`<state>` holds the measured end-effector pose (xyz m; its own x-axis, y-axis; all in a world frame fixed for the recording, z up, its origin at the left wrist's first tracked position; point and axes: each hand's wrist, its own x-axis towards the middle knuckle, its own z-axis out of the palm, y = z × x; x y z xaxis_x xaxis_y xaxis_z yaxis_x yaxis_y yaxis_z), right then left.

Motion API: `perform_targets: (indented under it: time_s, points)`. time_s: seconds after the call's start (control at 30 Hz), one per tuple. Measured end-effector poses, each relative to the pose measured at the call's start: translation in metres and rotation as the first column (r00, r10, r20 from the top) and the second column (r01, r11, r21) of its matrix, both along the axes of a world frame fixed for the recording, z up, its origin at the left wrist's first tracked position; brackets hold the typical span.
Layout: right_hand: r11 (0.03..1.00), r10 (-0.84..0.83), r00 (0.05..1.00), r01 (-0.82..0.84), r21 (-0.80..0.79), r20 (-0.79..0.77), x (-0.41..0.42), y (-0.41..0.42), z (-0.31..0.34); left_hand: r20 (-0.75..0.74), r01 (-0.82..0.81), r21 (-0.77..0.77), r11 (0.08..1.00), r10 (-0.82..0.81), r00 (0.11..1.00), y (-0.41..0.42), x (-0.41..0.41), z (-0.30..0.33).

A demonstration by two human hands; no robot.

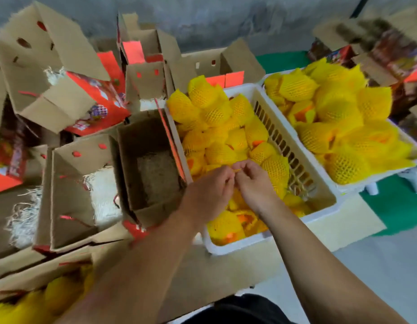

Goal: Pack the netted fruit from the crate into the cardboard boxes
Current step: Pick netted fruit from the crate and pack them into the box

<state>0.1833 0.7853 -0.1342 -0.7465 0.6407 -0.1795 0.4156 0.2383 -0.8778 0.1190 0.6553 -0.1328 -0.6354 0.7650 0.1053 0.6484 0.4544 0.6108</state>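
Netted fruit (228, 139) in yellow foam mesh fills the near white crate (240, 246), with a second crate (375, 183) heaped beside it on the right; both hands meet over the near crate, the left hand (209, 190) and right hand (254, 183) with fingertips curled together, pinching something thin and yellowish between them, perhaps a thread or a strand of netting, though it is too small and blurred to name; neither hand has a fruit in its grasp. To do this step well, I judge the scrap should be dealt with quickly, then a fruit lifted by its body, not its loose net ends, and set down in the open cardboard box (153, 169) just left of the crate. Whether that box's floor holds padding is hard to say; a box at the lower left (39, 298) with yellow shapes is cut off and smeared; the back boxes are blurred.
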Motion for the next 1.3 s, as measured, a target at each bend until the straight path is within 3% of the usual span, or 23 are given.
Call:
perform_targets:
  time_s: [0.07,0.13,0.2,0.27,0.3,0.4,0.5,0.53,0.63,0.7,0.77,0.8,0.93,1.07,1.2,1.3]
  points:
    - [0.98,0.15,0.972,-0.171,0.104,0.182,-0.011,0.026,-0.018,-0.228,-0.018,-0.179,0.984,-0.024,0.973,0.003,-0.014,-0.007]
    - [0.901,0.297,0.889,-0.382,0.206,0.347,-0.029,0.039,-0.034,-0.251,-0.076,-0.182,0.98,0.028,0.968,0.002,-0.018,-0.011]
    - [0.734,0.458,0.759,-0.616,0.285,0.463,-0.049,0.039,-0.046,-0.249,-0.113,-0.149,0.982,0.074,0.966,0.002,-0.018,-0.015]
    - [0.487,0.532,0.587,-0.802,0.347,0.61,-0.065,0.032,-0.058,-0.296,-0.125,-0.285,0.95,0.037,0.955,0.006,-0.018,-0.016]
    - [0.438,0.523,0.56,-0.823,0.36,0.642,-0.07,0.028,-0.062,-0.305,-0.123,-0.381,0.916,0.001,0.952,0.008,-0.018,-0.016]
    - [0.481,0.474,0.631,-0.77,0.42,0.614,-0.076,0.022,-0.071,-0.338,-0.133,-0.533,0.836,-0.066,0.939,0.015,-0.02,-0.013]
    - [0.505,0.505,0.665,-0.744,0.437,0.55,-0.073,0.03,-0.072,-0.364,-0.17,-0.543,0.823,-0.048,0.93,0.018,-0.019,-0.013]
    - [0.569,0.53,0.702,-0.711,0.414,0.477,-0.072,0.038,-0.071,-0.366,-0.186,-0.52,0.834,-0.021,0.93,0.018,-0.019,-0.013]
    - [0.813,0.476,0.837,-0.536,0.227,0.27,-0.067,0.067,-0.058,-0.329,-0.197,-0.465,0.863,0.038,0.944,0.016,-0.02,-0.015]
    - [0.902,0.432,0.884,-0.429,-0.059,0.179,-0.067,0.078,-0.045,-0.301,-0.162,-0.485,0.86,0.009,0.954,0.014,-0.019,-0.016]
    - [0.85,0.446,0.891,-0.391,-0.353,0.085,-0.066,0.076,-0.038,-0.298,-0.171,-0.476,0.862,0.025,0.954,0.014,-0.019,-0.018]
    - [0.81,0.476,0.878,-0.41,-0.418,0.06,-0.066,0.073,-0.038,-0.311,-0.189,-0.458,0.868,0.043,0.95,0.014,-0.02,-0.018]
    - [0.758,0.554,0.832,-0.483,-0.438,0.04,-0.064,0.065,-0.04,-0.361,-0.233,-0.42,0.877,0.075,0.93,0.015,-0.021,-0.019]
    - [0.735,0.518,0.854,-0.418,-0.534,0.044,-0.065,0.062,-0.041,-0.283,-0.217,-0.434,0.874,0.096,0.954,0.015,-0.021,-0.018]
    - [0.706,0.602,0.793,-0.476,-0.525,0.091,-0.068,0.057,-0.042,-0.284,-0.195,-0.406,0.893,0.079,0.956,0.013,-0.022,-0.019]
    - [0.72,0.527,0.846,-0.396,-0.57,0.077,-0.069,0.058,-0.041,-0.258,-0.189,-0.315,0.93,0.108,0.96,0.009,-0.022,-0.013]
